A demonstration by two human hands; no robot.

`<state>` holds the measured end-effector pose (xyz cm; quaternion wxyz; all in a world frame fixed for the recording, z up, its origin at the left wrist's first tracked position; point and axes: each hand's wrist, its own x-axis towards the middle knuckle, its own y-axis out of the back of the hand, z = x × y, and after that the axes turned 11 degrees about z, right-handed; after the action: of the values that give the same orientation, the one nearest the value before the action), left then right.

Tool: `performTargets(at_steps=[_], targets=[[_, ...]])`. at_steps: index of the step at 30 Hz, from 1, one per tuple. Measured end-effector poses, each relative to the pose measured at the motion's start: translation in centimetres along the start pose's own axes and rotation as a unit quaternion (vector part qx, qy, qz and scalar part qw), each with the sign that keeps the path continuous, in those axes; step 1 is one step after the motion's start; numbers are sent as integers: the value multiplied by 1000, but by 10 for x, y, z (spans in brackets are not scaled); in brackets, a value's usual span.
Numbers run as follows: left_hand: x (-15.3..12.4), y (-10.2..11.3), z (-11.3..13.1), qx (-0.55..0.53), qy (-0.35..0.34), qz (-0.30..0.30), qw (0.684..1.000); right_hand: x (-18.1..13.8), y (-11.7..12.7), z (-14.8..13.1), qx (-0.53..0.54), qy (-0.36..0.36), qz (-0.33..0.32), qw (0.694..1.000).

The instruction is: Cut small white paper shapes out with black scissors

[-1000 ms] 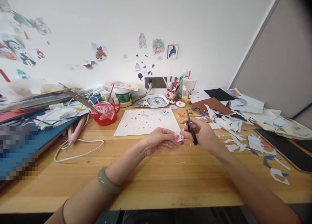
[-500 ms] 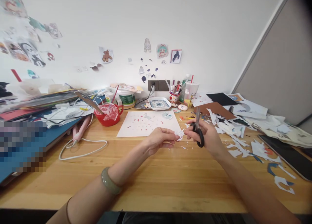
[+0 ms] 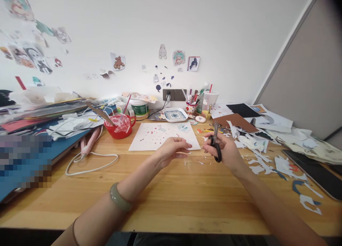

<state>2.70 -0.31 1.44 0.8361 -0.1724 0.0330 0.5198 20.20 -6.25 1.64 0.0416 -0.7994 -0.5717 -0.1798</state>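
Since the previous frame the two hands have drawn apart; the white paper cutout seen between their fingertips then is no longer distinguishable, and the scissors have shifted only slightly. Left hand (image 3: 172, 149): over the near right corner of the white sheet (image 3: 149, 146), fingers curled, thumb and forefinger brought nearly together; cannot tell whether the cutout is pinched there, as white on white hides it. A grey-green bangle (image 3: 120, 198) sits on that forearm, nearer the wearer than the sheet. Right hand (image 3: 227, 148): just right of the sheet, closed around black-handled scissors (image 3: 218, 154), blades pointing up and away, handles against the palm side; thumb and forefinger tips extend toward the left hand, with a clear gap between the hands. On the sheet: scattered small coloured pieces, plus a pale teal cutout (image 3: 184, 127) toward its far right part. Beyond the sheet: a blue-patterned square tray (image 3: 175, 114) and, to the right of that, a dotted cup of brushes (image 3: 191, 108). Left of the sheet: a red mug (image 3: 119, 131) holding crumpled clear plastic. Well right of the sheet: white paper scraps (image 3: 284, 166) and a dark tablet (image 3: 312, 173), all on the wooden table (image 3: 165, 203).
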Motion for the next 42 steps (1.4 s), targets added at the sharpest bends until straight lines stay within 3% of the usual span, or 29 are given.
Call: performTargets(at_steps=[5, 12, 17, 23, 28, 31, 34, 36, 39, 40, 42], targets=[[4, 7, 7, -26, -6, 52, 998, 5, 10, -4, -11, 12, 74, 997], [5, 10, 8, -37, -14, 67, 997, 6, 15, -5, -51, 2, 20, 999], [7, 11, 6, -21, -11, 90, 996, 7, 11, -2, -23, -27, -18, 999], [7, 11, 7, -26, -6, 117, 993, 10, 12, 4, 18, -53, 8, 998], [6, 12, 8, -32, 11, 109, 993, 10, 16, -1, -17, -55, 61, 996], [7, 12, 7, -4, 5, 89, 996, 10, 17, -4, -29, -43, 87, 995], [9, 12, 2, 114, -26, 77, 990, 11, 18, -3, -39, -49, 87, 994], [10, 12, -3, 271, -90, 80, 955, 12, 18, 0, -43, -60, 85, 994], [12, 11, -13, 483, -265, 113, 827, 14, 18, 2, -42, -56, 87, 994], [12, 10, -17, 519, -302, 91, 794, 14, 18, 2, -43, -53, 91, 993], [13, 11, -22, 562, -321, 44, 761, 15, 19, 1, -56, -50, 99, 992]])
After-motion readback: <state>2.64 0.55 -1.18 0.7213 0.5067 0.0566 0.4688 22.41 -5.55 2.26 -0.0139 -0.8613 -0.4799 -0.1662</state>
